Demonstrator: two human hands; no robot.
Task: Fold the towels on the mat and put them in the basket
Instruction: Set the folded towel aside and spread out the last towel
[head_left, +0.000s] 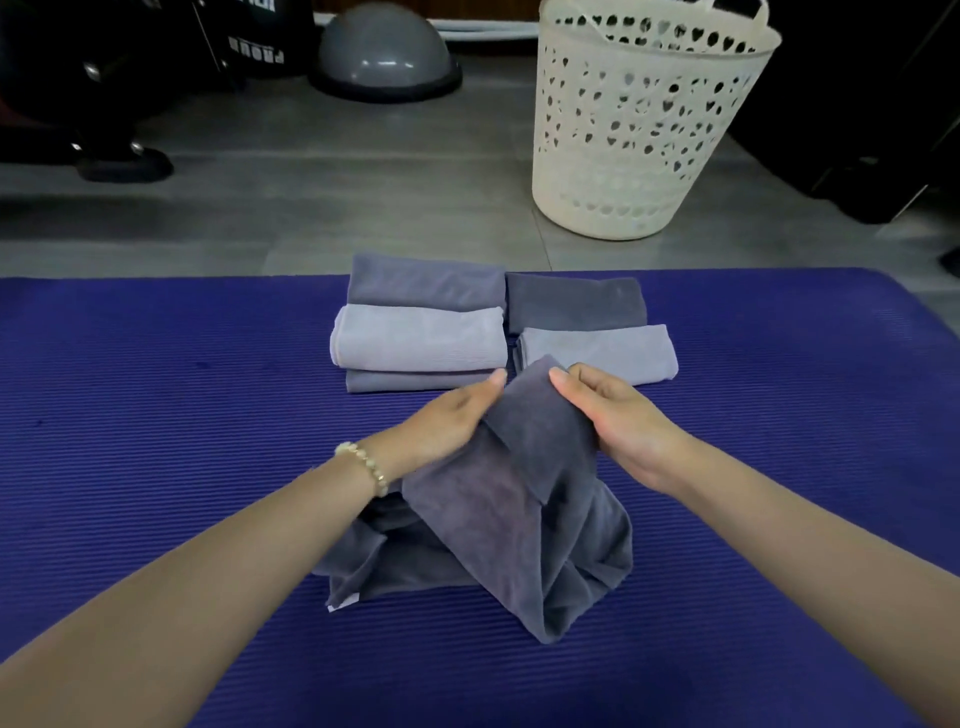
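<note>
The dark towel (498, 519) drapes down from left hand (452, 418) and right hand (621, 423).

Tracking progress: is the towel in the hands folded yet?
No, the dark towel sags crumpled onto the mat, held by left hand and right hand.

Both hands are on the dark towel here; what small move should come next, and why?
Probably lift and spread the dark towel flat: the left hand and right hand hold its upper edge, but the rest lies crumpled on the mat, unlike the folded towels beyond.
</note>
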